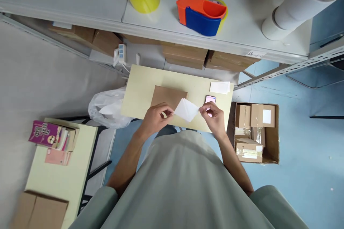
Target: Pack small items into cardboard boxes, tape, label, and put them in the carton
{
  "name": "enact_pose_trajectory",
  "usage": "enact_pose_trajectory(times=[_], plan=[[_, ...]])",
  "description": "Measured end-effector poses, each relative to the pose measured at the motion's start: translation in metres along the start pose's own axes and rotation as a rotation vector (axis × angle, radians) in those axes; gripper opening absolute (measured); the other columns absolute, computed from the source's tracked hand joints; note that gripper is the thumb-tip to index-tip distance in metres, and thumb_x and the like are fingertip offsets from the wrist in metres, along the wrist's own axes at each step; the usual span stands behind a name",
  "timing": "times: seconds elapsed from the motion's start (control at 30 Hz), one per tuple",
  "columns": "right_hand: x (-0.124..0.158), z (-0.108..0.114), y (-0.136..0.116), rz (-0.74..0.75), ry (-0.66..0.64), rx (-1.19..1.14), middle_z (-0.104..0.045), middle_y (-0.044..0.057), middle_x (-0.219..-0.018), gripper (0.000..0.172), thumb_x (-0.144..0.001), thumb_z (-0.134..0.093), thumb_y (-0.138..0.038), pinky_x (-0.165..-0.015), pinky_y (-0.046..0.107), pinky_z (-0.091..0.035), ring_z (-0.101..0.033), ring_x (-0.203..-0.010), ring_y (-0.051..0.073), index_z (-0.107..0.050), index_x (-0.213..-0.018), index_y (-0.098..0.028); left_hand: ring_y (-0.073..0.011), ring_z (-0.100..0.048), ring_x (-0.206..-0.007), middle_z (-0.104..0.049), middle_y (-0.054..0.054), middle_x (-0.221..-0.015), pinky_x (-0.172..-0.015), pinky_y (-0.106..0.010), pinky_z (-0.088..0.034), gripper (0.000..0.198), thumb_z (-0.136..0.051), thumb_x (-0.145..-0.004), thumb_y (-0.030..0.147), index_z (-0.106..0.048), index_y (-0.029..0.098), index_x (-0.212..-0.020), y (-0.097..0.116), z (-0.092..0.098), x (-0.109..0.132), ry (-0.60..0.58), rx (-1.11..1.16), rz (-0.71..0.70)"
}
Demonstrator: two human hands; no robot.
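Observation:
A white sheet, perhaps a label or its backing, [186, 110] hangs between my two hands above the near edge of a pale yellow table [139, 89]. The thumb and fingers of my left hand [159, 118] pinch its left corner. On the other side, my right hand [213, 117] pinches the right corner. Behind the sheet and my left hand lies a flat brown cardboard box [168, 96], partly covered by them. A phone with a lit screen [210, 99] rests on the table, half hidden behind my right hand. White label sheets [219, 87] lie at the table's far right corner.
A yellow tape roll [146, 0] and an orange-blue tape dispenser [202, 16] stand on the shelf ahead. Right of the table, an open carton [277, 136] holds several small boxes. A plastic bag [107, 109] hangs at the left. A side table [72, 171] carries books [51, 136].

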State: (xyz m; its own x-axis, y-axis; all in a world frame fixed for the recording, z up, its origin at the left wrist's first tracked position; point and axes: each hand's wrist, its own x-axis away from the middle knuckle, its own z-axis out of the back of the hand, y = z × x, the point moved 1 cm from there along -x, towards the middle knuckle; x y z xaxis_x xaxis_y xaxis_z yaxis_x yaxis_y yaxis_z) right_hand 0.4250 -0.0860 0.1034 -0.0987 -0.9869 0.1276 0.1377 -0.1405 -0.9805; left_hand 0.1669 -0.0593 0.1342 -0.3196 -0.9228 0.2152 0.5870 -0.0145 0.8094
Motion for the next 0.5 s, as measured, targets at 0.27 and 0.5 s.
enact_pose_trajectory(times=[0.27,0.5], plan=[[0.007,-0.028,-0.014,-0.118,0.283,0.028,-0.065,0.001,-0.087,0.024,-0.089,-0.073,-0.045,-0.068,0.03,-0.047,-0.058,-0.08,0.018,-0.07,-0.082,-0.023,-0.0208,-0.073,-0.085,-0.078,-0.004,-0.09,-0.072,-0.027,-0.055,0.017,-0.061,-0.083,0.036,-0.073,0.023,-0.084,-0.106,0.073,0.006,0.14,-0.009,0.148],[0.02,-0.101,-0.045,-0.15,0.379,0.122,-0.062,0.0,-0.08,0.03,-0.089,-0.075,-0.051,-0.069,0.031,-0.046,-0.054,-0.074,0.018,-0.07,-0.085,-0.022,-0.0219,-0.076,-0.088,-0.081,-0.003,-0.093,-0.079,-0.029,-0.058,0.023,-0.055,-0.09,0.037,-0.072,0.023,-0.096,-0.217,0.174,0.019,0.342,-0.137,0.356]])
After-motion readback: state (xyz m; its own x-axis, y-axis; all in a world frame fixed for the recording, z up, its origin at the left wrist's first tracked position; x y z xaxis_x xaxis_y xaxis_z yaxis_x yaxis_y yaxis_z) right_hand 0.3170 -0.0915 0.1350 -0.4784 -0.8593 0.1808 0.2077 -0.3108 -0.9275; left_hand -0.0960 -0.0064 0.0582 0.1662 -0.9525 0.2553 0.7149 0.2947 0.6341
